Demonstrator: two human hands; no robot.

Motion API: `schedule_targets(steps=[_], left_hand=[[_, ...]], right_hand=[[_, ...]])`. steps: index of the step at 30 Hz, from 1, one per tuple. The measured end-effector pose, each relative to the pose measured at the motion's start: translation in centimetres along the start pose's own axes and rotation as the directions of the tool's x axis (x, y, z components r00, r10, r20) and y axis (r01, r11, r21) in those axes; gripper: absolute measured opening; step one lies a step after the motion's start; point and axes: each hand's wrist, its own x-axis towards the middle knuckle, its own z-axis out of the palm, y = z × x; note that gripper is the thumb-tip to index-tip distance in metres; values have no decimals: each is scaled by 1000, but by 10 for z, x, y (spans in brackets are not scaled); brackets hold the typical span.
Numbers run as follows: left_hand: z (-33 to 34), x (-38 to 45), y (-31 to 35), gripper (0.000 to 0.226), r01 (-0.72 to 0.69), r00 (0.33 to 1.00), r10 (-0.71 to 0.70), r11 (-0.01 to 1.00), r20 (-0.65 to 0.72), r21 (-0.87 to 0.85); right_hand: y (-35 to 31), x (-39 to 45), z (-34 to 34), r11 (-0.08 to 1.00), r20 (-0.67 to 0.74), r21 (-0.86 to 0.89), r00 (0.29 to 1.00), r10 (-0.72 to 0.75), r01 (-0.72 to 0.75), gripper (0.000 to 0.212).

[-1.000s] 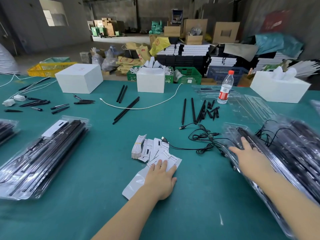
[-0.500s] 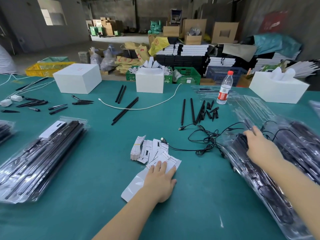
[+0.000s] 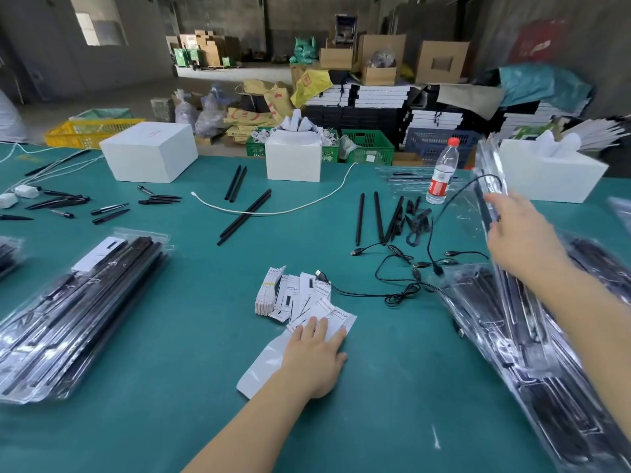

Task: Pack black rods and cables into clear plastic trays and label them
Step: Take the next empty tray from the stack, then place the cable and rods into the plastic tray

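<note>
My right hand (image 3: 522, 233) grips a clear plastic tray (image 3: 490, 175) and holds it lifted and tilted above the table, with a black cable (image 3: 454, 199) dangling from it. Below it lies a pile of packed trays (image 3: 532, 343) with black rods inside. My left hand (image 3: 316, 356) rests flat on a white label sheet (image 3: 263, 367), fingers on the loose paper labels (image 3: 304, 298). Loose black rods (image 3: 377, 216) and tangled black cables (image 3: 399, 285) lie between the labels and the pile. Another stack of packed trays (image 3: 78, 312) sits at the left.
Two white boxes (image 3: 150, 151) (image 3: 293, 157) and a third (image 3: 549, 175) stand along the far edge. A water bottle (image 3: 442, 172) stands near the lifted tray. A white cable (image 3: 273, 208), more rods (image 3: 244, 216) and small black pieces (image 3: 109, 213) lie across the green table (image 3: 191, 336).
My right hand has risen from the pile at the right, lifting one clear tray up and away from it with a cable trailing. My left hand has stayed on the labels.
</note>
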Motion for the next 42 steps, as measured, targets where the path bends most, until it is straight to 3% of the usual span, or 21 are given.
schedule_targets(steps=[3, 8, 11, 13, 14, 15, 16, 17, 21, 23, 30, 34, 36, 38, 40, 42], left_hand=[[-7, 3, 2, 55, -6, 1000, 6, 1000, 23, 16], [-28, 5, 7, 46, 14, 999, -16, 998, 43, 64], [-46, 11, 12, 42, 34, 981, -34, 999, -193, -6], [-57, 12, 18, 56, -50, 918, -98, 933, -385, -356], [-64, 11, 20, 70, -132, 915, -134, 792, -381, -596], [-71, 8, 23, 81, -202, 936, -132, 558, -327, -805], [-78, 5, 27, 84, -227, 956, -106, 316, -272, -921], [-83, 2, 31, 81, -214, 969, -92, 150, -229, -965], [-92, -1, 39, 14, -225, 970, -129, -171, -204, -959], [-94, -5, 36, 12, -199, 978, -115, -311, -171, -929], [-103, -20, -8, 14, -85, 974, -220, -129, -55, -988], [-109, -29, -34, 20, -9, 980, -197, -52, 2, -999], [-107, -29, -39, 24, 14, 970, -243, 85, -7, -996], [-103, -27, -39, 22, 25, 943, -325, 285, -72, -958], [-99, -26, -36, 22, 44, 917, -364, 504, -166, -863], [-94, -27, -33, 27, 60, 912, -345, 647, -222, -760]], right_hand=[[-18, -8, -5, 994, 9, 15, 994, -109, 109, 52], [-38, -21, -12, 976, 152, 38, 964, -218, 214, 56], [-49, -32, -20, 966, 165, 81, 953, -255, 245, 54], [-55, -41, -24, 958, 162, 108, 946, -282, 267, 53], [-58, -45, -26, 954, 158, 121, 943, -291, 274, 53], [-61, -49, -28, 951, 156, 133, 942, -297, 278, 53], [-64, -54, -30, 949, 155, 140, 940, -303, 283, 53], [-66, -58, -31, 947, 157, 144, 938, -308, 287, 53], [-74, -72, -28, 956, 193, 136, 939, -284, 261, 54], [-74, -77, -23, 963, 219, 127, 941, -260, 236, 54], [-76, -109, 15, 994, 362, 10, 926, -107, 111, 67], [-82, -137, 52, 989, 416, -55, 903, -104, 139, 74], [-86, -151, 73, 982, 459, -101, 883, -98, 161, 76], [-91, -162, 92, 977, 502, -131, 861, -83, 170, 74], [-94, -172, 107, 975, 512, -140, 856, -78, 172, 70], [-94, -179, 120, 975, 504, -140, 860, -79, 172, 69]])
